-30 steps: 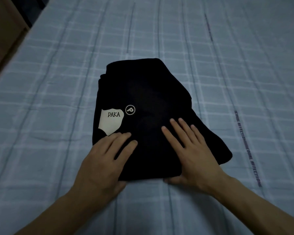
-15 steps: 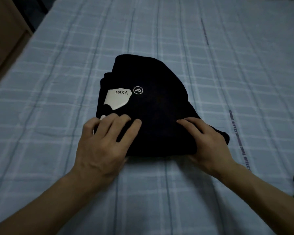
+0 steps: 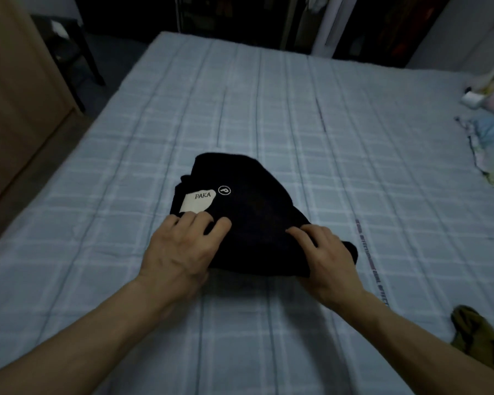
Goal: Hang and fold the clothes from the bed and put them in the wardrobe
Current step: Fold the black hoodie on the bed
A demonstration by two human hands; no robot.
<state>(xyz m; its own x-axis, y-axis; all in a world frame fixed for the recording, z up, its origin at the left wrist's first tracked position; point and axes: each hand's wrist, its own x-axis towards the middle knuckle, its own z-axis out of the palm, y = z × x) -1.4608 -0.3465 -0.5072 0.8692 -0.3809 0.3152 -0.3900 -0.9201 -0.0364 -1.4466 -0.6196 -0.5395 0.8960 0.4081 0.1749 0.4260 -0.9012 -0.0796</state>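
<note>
The folded black garment (image 3: 248, 212), white PAKA patch uppermost, lay near the middle of the bed (image 3: 311, 115), with the left hand (image 3: 180, 249) and the right hand (image 3: 322, 252) each curled around its near edge, fingers on top and thumbs apparently tucked beneath. In my judgement the chief risk was the 2 grips taking only the front edge, so that on lifting the unsupported far layers would sag and the folds slide open. A loose flap at the right corner looked likely to drop free on the way to the wardrobe.
</note>
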